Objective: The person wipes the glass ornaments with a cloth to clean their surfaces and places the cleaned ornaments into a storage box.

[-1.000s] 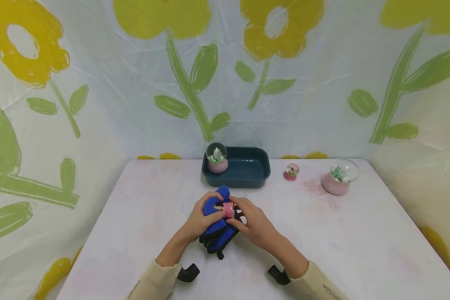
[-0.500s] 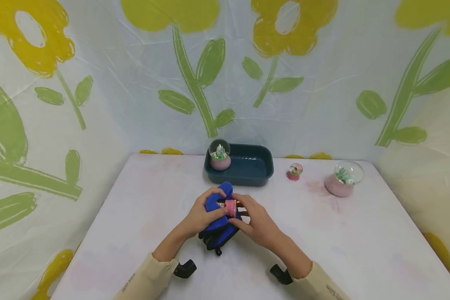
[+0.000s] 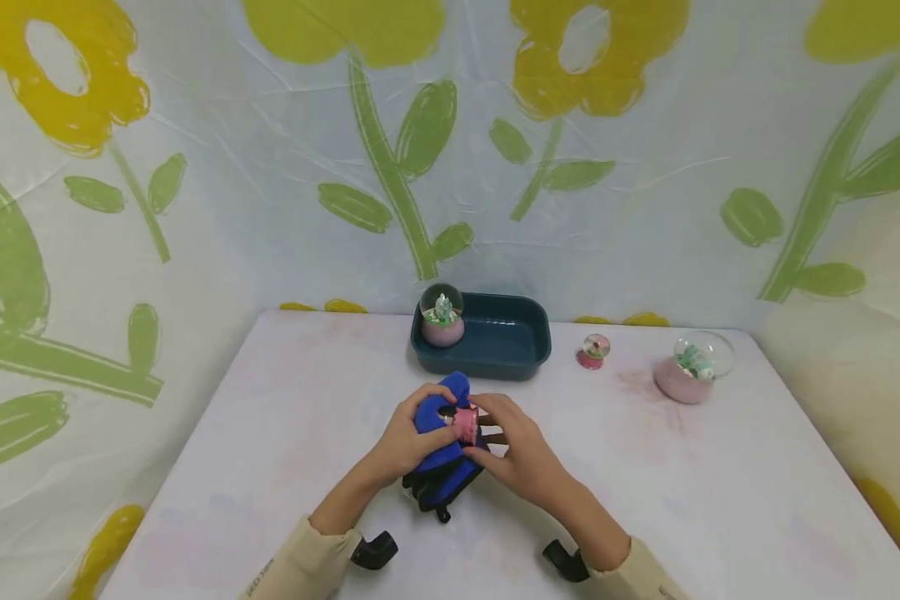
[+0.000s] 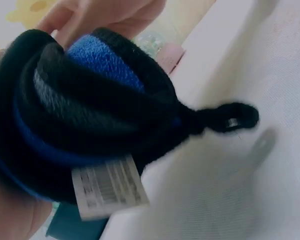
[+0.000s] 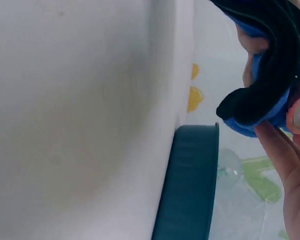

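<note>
head view: my left hand [image 3: 411, 437] grips cloth [image 3: 441, 457] against the globe [image 3: 467, 426], my right hand [image 3: 523, 446] pinches its base; i'm likely wiping, probably needing a steady twist next.

A pale table [image 3: 292, 400] bears a tray [image 3: 506, 335], small globe [image 3: 592, 352], larger globe [image 3: 686, 379]

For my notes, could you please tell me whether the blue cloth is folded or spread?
Folded: the left wrist view shows the blue cloth bunched in several black-edged layers, one against another.

Room to pass L of tray [image 3: 487, 368] (blocks fwd); sm. globe [image 3: 592, 353] crowds its R.
</note>
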Demonstrator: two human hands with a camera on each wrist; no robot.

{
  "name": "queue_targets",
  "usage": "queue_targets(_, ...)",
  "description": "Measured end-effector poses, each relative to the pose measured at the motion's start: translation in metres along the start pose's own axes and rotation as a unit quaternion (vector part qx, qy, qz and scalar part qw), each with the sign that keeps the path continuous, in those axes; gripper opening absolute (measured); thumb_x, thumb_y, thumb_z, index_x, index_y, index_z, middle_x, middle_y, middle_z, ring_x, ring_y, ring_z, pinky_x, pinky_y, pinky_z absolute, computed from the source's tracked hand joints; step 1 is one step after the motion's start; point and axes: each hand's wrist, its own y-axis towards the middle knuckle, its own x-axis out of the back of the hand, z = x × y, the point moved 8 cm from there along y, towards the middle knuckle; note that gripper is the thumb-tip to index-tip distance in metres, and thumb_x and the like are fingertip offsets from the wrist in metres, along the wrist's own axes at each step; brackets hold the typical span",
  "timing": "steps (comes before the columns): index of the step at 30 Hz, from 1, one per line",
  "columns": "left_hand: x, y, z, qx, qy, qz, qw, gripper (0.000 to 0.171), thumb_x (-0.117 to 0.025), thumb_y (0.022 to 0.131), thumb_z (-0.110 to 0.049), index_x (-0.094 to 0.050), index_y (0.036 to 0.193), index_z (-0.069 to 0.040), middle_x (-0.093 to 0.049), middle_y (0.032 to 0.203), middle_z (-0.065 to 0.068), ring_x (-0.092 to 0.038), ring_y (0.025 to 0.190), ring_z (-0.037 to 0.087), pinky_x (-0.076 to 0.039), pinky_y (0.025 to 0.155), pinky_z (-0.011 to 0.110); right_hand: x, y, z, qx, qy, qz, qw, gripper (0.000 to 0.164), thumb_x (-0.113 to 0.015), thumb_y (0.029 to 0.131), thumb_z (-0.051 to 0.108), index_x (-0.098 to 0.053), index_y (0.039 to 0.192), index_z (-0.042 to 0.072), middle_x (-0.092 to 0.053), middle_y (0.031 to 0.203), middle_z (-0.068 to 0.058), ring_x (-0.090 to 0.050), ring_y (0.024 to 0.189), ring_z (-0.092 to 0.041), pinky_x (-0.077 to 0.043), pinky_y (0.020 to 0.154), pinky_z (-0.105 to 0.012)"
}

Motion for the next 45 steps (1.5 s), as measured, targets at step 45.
queue_targets(45,0.0,-0.008,-0.001,-0.001,0.067,0.007,0.9977,0.038,-0.072,0.086,-0.032,-0.056,0.12,-0.03,-0.046,0.139,0.003,-0.044,0.121,0.034,-0.044,0.092,0.054,-0.005,0.0,0.006,0.028,-0.016,-0.033,0.999,0.047,-0.082,0.074,0.0,-0.059,0.114,0.005,-0.053,0.108,-0.005,-0.057,0.097,-0.017,-0.056,0.074,-0.034)
